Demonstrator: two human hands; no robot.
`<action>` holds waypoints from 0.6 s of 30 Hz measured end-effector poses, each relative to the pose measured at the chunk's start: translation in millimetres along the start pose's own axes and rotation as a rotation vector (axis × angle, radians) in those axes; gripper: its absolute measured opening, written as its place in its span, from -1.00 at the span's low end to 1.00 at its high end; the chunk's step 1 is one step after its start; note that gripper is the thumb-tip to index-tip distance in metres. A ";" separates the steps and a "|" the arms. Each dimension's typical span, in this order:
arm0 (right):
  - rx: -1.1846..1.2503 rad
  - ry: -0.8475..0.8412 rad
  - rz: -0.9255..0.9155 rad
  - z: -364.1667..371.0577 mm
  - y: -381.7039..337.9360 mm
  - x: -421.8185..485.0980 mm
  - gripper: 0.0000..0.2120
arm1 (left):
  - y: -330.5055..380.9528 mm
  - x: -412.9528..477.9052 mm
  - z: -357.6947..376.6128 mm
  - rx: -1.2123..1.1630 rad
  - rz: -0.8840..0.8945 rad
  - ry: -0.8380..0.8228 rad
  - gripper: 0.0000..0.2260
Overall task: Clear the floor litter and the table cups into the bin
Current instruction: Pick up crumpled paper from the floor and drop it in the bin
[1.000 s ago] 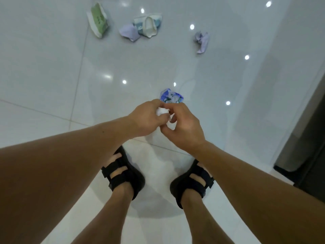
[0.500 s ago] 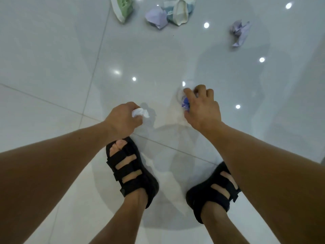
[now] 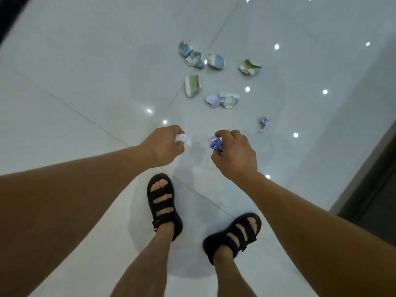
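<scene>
My left hand (image 3: 166, 145) grips a small crumpled white paper (image 3: 182, 138) above the glossy floor. My right hand (image 3: 235, 155) holds a crumpled blue-and-white wrapper (image 3: 215, 143), lifted off the floor. Further ahead lies more litter: a green crushed cup (image 3: 192, 85), a pale purple paper ball (image 3: 212, 100) beside a blue-and-cream crushed cup (image 3: 229, 100), a small purple scrap (image 3: 264, 123), a green-white crushed cup (image 3: 249, 66), and two blue-white crushed cups (image 3: 216, 61) (image 3: 190, 54). No bin or table is in view.
My two feet in black sandals (image 3: 164, 202) (image 3: 235, 232) stand on white floor tiles (image 3: 75, 82). A dark cabinet or door edge (image 3: 372, 189) runs along the right side. A dark strip (image 3: 10, 16) shows at the top left corner.
My right hand picked the blue wrapper up off the floor and rose with it. My left hand kept the white paper. The view lifted, bringing more litter into sight.
</scene>
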State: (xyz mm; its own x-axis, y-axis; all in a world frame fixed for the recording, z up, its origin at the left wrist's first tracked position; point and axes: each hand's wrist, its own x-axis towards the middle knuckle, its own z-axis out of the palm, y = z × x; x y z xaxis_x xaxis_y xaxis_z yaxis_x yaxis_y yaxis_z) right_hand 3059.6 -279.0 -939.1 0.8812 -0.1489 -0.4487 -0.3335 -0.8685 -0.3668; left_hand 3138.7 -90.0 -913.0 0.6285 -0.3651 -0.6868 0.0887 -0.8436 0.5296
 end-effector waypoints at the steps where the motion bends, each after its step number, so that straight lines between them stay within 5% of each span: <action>1: -0.018 -0.009 -0.033 -19.7 -15.8 -3.9 -0.62 | 7.0 -16.1 -15.3 -0.014 -0.005 0.013 -0.80; 11: -0.068 -0.091 -0.302 -188.1 -189.4 -111.7 -0.57 | 45.6 -253.1 -153.4 -0.164 -0.181 0.295 -0.80; 18: -0.227 -0.138 -0.611 -255.5 -304.3 -213.8 -0.58 | 44.9 -439.9 -176.0 -0.385 -0.343 0.569 -0.82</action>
State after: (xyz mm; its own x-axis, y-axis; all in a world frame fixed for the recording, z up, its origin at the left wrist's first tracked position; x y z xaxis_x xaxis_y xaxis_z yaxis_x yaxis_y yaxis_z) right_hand 3058.3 -103.6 -523.3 0.8334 0.4505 -0.3201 0.3046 -0.8578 -0.4141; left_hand 3002.2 102.0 -499.5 0.8089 0.2397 -0.5368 0.5480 -0.6383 0.5407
